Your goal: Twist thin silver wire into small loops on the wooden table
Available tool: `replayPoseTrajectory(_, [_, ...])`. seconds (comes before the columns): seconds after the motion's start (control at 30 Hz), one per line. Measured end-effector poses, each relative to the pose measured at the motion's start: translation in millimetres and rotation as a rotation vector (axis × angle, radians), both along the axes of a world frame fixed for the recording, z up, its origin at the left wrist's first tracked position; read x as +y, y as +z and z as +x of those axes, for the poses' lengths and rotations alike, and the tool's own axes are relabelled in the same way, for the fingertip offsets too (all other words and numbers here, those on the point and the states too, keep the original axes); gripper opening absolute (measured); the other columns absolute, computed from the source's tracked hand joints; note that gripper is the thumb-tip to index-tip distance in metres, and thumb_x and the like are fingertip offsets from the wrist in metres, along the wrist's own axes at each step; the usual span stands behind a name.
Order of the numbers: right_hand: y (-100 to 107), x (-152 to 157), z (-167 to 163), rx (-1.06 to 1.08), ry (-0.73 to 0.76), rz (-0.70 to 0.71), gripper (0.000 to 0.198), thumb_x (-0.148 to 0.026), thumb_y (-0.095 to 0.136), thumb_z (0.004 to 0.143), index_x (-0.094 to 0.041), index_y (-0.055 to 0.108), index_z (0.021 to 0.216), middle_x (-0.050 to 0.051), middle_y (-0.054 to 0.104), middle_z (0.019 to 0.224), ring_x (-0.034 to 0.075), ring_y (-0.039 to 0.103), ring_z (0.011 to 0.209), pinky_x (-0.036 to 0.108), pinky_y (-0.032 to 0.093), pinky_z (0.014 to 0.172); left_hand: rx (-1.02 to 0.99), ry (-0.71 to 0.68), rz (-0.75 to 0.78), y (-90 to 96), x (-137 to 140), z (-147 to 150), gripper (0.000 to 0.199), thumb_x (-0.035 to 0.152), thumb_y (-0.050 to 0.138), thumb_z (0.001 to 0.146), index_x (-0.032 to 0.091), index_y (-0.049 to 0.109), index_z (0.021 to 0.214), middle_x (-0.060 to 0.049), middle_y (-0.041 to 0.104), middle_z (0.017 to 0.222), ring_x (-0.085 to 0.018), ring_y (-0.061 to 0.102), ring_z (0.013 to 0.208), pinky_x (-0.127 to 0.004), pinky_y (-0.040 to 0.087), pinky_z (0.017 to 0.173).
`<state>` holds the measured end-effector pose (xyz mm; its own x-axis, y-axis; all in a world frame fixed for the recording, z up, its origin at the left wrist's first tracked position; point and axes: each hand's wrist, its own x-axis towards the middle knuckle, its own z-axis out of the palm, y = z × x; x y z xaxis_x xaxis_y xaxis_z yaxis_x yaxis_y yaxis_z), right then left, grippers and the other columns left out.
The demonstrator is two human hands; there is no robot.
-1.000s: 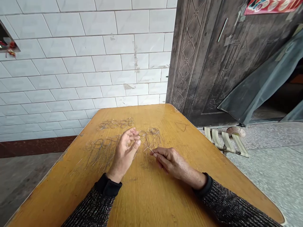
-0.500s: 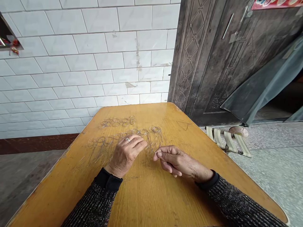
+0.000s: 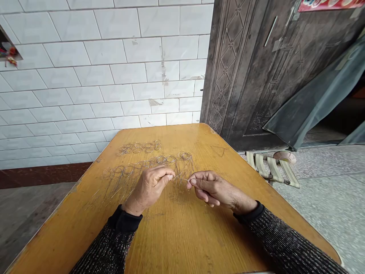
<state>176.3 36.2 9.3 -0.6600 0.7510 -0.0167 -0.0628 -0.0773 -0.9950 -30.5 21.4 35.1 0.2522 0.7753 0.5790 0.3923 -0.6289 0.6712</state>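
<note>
Both hands hover low over a yellow wooden table [image 3: 176,236]. My left hand [image 3: 148,188] pinches a thin metal wire between thumb and forefinger. My right hand [image 3: 212,187] pinches the other end of the same wire [image 3: 182,179], a short span showing between the two hands. Just beyond the fingers lies a row of thin wire pieces with looped ends [image 3: 148,165], their straight tails fanned toward me. A smaller cluster of wire loops [image 3: 138,147] lies farther back on the table.
A white tiled wall [image 3: 99,76] stands behind the table. A dark metal door [image 3: 256,68] is at the right with a grey cloth [image 3: 313,102] hanging beside it. A small folding stool [image 3: 272,167] sits on the floor right of the table.
My left hand turned palm-down, lowered toward the table and closed on the wire. The right hand shifted slightly up and kept its pinch.
</note>
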Motion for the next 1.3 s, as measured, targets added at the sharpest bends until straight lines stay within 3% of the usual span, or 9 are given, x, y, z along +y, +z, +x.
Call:
replayPoseTrajectory(0.17, [1, 3, 1, -0.02, -0.01, -0.007, 0.029, -0.04, 0.053, 0.08, -0.012, 0.059, 0.08, -0.009, 0.046, 0.04, 0.001, 0.026, 0.024, 0.015, 0.023, 0.027, 0.013, -0.01, -0.163, 2.0, -2, -4, 0.013, 0.021, 0.056, 0.077, 0.02, 0.067, 0.07, -0.002, 0.065, 0.063, -0.015, 0.058, 0.062, -0.025, 0.042, 0.061])
replayPoseTrajectory(0.37, [-2, 3, 3, -0.159, 0.002, 0.094, 0.028, -0.04, 0.05, 0.082, -0.013, 0.056, 0.088, -0.007, 0.052, 0.045, 0.002, 0.034, 0.026, 0.015, 0.024, 0.03, -0.155, -0.022, -0.404, -8.5, 2, -1, 0.014, 0.027, 0.056, 0.077, 0.017, 0.062, 0.069, 0.001, 0.058, 0.062, -0.01, 0.053, 0.048, -0.021, 0.041, 0.05])
replayPoseTrajectory(0.47, [-8, 2, -1, -0.208, -0.015, 0.192, 0.024, -0.036, 0.05, 0.083, -0.015, 0.052, 0.095, -0.007, 0.056, 0.052, 0.003, 0.042, 0.03, 0.014, 0.029, 0.033, -0.147, -0.041, -0.444, -10.2, 2, 1, 0.014, 0.027, 0.055, 0.077, 0.017, 0.061, 0.068, 0.001, 0.058, 0.064, -0.007, 0.047, 0.044, -0.02, 0.037, 0.046])
replayPoseTrajectory(0.67, [-12, -2, -9, -0.174, -0.046, 0.258, 0.026, -0.033, 0.047, 0.085, -0.015, 0.049, 0.104, -0.005, 0.057, 0.058, 0.004, 0.044, 0.033, 0.016, 0.035, 0.036, -0.174, -0.037, -0.501, -14.1, 2, 3, 0.02, 0.029, 0.053, 0.079, 0.017, 0.059, 0.064, 0.004, 0.049, 0.044, -0.009, 0.044, 0.042, -0.02, 0.036, 0.048])
replayPoseTrajectory(0.93, [-11, -6, -11, -0.136, -0.033, 0.254, 0.041, -0.032, 0.045, 0.086, -0.013, 0.043, 0.123, -0.004, 0.058, 0.061, 0.004, 0.047, 0.035, 0.018, 0.038, 0.039, -0.457, -0.175, -0.697, -23.9, 7, 4, 0.014, 0.029, 0.059, 0.075, 0.015, 0.058, 0.072, 0.003, 0.053, 0.062, -0.003, 0.041, 0.04, -0.018, 0.035, 0.043])
replayPoseTrajectory(1.3, [-15, -6, -15, -0.126, -0.129, 0.309, 0.037, -0.035, 0.045, 0.085, -0.013, 0.051, 0.114, -0.005, 0.054, 0.059, 0.003, 0.044, 0.033, 0.016, 0.034, 0.036, -0.576, -0.145, -0.713, -24.5, 5, 9, 0.016, 0.029, 0.061, 0.074, 0.014, 0.056, 0.072, 0.004, 0.052, 0.062, 0.0, 0.031, 0.038, -0.016, 0.03, 0.039])
